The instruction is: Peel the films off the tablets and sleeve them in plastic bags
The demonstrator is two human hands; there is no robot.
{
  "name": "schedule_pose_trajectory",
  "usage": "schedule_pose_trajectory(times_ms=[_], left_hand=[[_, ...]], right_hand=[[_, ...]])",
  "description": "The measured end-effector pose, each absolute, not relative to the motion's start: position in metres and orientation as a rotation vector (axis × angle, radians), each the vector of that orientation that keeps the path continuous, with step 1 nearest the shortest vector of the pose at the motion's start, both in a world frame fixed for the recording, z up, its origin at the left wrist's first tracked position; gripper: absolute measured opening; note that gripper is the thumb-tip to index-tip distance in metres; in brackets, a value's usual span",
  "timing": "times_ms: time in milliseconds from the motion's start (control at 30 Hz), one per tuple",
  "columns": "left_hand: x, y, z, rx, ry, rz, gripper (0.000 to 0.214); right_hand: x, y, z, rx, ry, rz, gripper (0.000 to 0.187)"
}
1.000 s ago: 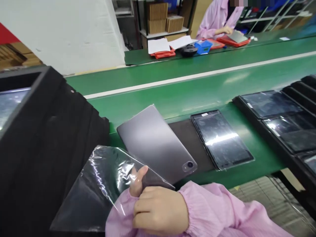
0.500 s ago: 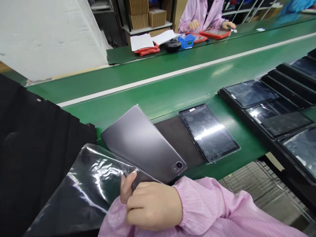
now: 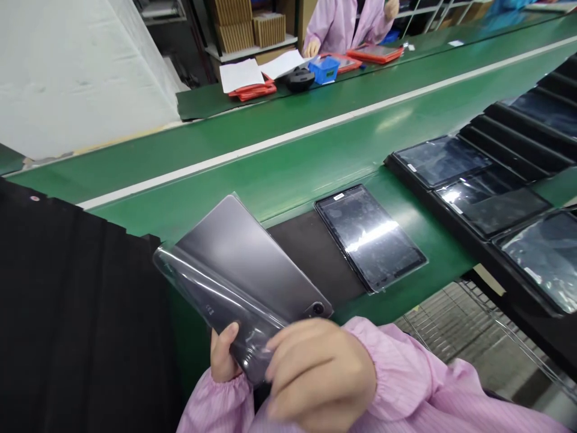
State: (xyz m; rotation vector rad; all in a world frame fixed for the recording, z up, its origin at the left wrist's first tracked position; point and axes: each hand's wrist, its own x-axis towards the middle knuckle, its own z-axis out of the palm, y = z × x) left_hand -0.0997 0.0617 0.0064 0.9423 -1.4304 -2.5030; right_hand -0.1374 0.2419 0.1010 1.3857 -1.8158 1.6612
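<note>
A long green conveyor surface (image 3: 252, 174) with a white stripe crosses a factory room as a person in a pink striped smock holds a slim grey metal-backed tablet (image 3: 234, 258) tilted just above its near edge, a clear plastic sleeve (image 3: 202, 294) drawn over its lower half. The left hand (image 3: 225, 355) grips the sleeved end, thumb showing and fingers hidden behind it. The curved right fingers (image 3: 306, 355) lie across the film, though whether they grip or merely rest cannot be told. The tablet looks stiff and fairly light, but slick metal inside slippery film makes its long edges the safest hold, away from the raised round camera ring (image 3: 318, 308). Beside it, a black-framed tablet (image 3: 369, 237) lies face up on a dark mat (image 3: 311, 252), with more in black trays (image 3: 473, 180) to the right. Across the belt, a co-worker in a pink smock (image 3: 342, 27) sits by orange-red trays (image 3: 374, 53).
</note>
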Motion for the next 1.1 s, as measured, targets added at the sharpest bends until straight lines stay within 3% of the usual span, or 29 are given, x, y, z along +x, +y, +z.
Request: schedule_pose_trajectory(times_ms=[67,167,367,533,667,867,1100], left_hand=[[-0.099,0.059,0.006,0.996,-1.366,-2.53,0.032],[-0.097,0.058,0.005,1.022,-1.375,-2.527,0.03],[-0.096,0.049,-0.005,0.989,-1.443,-2.513,0.026],[-0.1,0.038,-0.023,0.972,-1.442,-2.442,0.05],[-0.1,0.034,-0.028,0.952,-1.462,-2.403,0.064],[-0.094,0.039,-0.017,0.98,-1.514,-2.458,0.03],[-0.092,0.048,-0.002,0.951,-1.518,-2.489,0.026]], right_hand=[[-0.141,0.257,0.101,0.861,-1.908,1.706,0.016],[-0.149,0.276,0.096,0.377,-2.142,1.777,0.041],[-0.151,0.279,0.085,0.331,-2.249,2.211,0.039],[-0.153,0.271,0.084,0.154,-2.147,2.266,0.033],[-0.156,0.267,0.084,0.031,-2.132,2.164,0.017],[-0.162,0.267,0.088,0.034,-2.184,2.152,0.012],[-0.157,0.273,0.095,0.322,-2.326,1.96,0.024]])
